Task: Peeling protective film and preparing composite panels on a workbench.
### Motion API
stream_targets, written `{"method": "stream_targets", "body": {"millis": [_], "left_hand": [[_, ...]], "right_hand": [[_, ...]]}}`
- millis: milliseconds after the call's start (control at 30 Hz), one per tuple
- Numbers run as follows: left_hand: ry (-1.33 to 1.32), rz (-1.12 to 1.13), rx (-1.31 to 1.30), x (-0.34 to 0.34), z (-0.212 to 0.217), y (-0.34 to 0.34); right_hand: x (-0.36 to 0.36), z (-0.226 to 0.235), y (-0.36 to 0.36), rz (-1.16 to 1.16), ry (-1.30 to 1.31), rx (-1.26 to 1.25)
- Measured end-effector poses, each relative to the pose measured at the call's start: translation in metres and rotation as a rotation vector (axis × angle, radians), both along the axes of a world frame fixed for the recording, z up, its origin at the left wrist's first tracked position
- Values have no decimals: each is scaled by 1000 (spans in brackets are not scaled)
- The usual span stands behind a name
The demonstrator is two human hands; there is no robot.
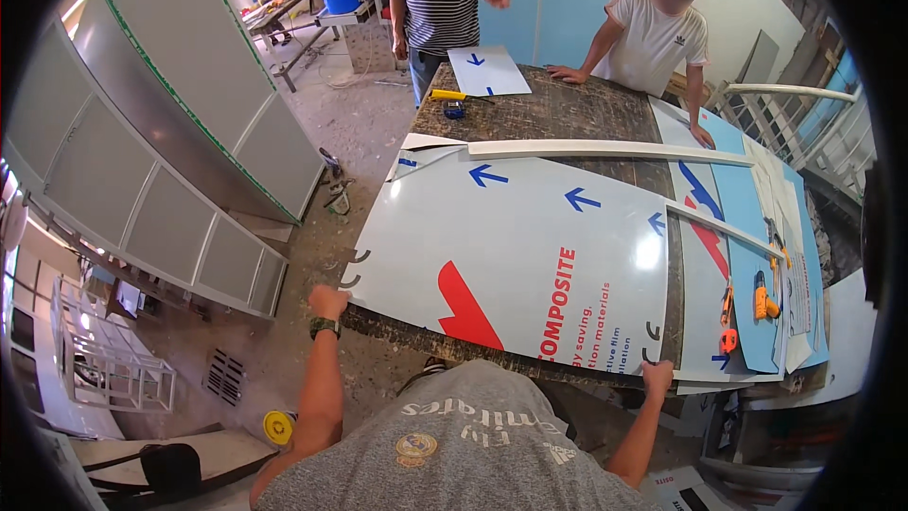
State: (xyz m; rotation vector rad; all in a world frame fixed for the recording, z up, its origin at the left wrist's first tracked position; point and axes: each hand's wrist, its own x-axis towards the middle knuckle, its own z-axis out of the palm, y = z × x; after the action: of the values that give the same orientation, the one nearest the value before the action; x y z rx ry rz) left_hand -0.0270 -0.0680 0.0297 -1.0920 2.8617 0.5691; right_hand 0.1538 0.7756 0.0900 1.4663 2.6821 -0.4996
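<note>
- Two hands busy at the table's [567, 112] near edge: right hand [658, 377], fingers curled on the white panel's [426, 237] near right corner; left hand [328, 303] grasping its near left corner!
- Panel spreads over the table's near left corner.
- Orange drill [764, 299] sits toward the right edge.
- Blue tape measure [454, 110], far left corner.
- Co-worker's hand [568, 75] on the far edge.

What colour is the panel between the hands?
The panel is white, printed red and blue; head view.

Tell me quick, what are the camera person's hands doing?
Left hand: closed on a corner of the white panel.
Right hand: closed on the panel's near edge.
</note>
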Motion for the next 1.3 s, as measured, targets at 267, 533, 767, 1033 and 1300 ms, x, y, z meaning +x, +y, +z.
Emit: {"method": "stream_targets", "body": {"millis": [267,533,767,1033,1300], "left_hand": [[48,-11,-26,2,4,0],[38,18,-1,-1,9,3],[3,48,20,1,11,2],[-59,27,38,-7,37,8],[-162,-77,-28,-20,31,-13]], "right_hand": [[-7,13,-16,-12,55,19],[-4,12,-11,-20,18,-1],[-14,29,-26,-42,-18,2],[-26,39,-15,-17,-137,16],[-31,48,-15,19,-230,-19]]}}
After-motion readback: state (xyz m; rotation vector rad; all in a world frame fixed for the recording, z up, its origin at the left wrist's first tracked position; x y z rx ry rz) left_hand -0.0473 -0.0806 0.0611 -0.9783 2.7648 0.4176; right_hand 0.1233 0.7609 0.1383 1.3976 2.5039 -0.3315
